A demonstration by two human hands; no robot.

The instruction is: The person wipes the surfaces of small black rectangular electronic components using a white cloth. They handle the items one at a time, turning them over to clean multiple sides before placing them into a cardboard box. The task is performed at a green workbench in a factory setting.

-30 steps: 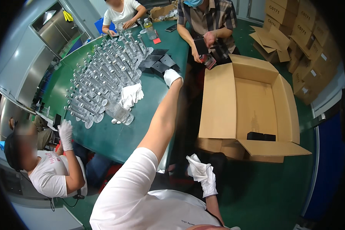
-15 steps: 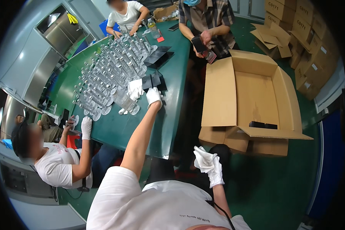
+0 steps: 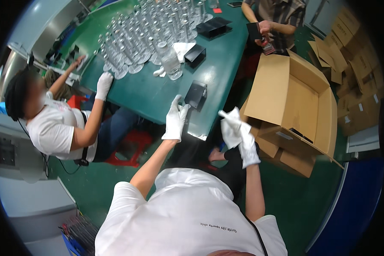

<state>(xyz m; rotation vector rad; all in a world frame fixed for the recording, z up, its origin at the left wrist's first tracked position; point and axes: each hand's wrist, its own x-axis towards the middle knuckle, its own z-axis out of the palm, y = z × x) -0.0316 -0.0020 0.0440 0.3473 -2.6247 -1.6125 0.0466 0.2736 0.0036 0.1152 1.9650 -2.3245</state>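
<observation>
In a white glove, my left hand point(image 3: 176, 120) is at the table's near edge with its fingers apart. It is right beside a small black box point(image 3: 196, 94) that stands on the green tabletop; I cannot tell whether the fingertips touch it. My right hand point(image 3: 248, 150), also gloved, is off the table's right side and grips a crumpled white cloth point(image 3: 231, 123). Farther up the table is another black box point(image 3: 195, 55), next to a white cloth point(image 3: 183, 50) and a clear glass vessel point(image 3: 170, 62).
Many clear glass pieces with tall stems point(image 3: 145, 36) crowd the green table point(image 3: 141, 96). More black boxes point(image 3: 214, 26) lie at the back. An open carton point(image 3: 266, 87) stands at the right. One person sits at the left; another at the far right holds a black box point(image 3: 254, 32).
A black box has come from the group down to the table's near edge, with my left hand drawn back toward me. My right hand still grips the cloth. The view has shifted.
</observation>
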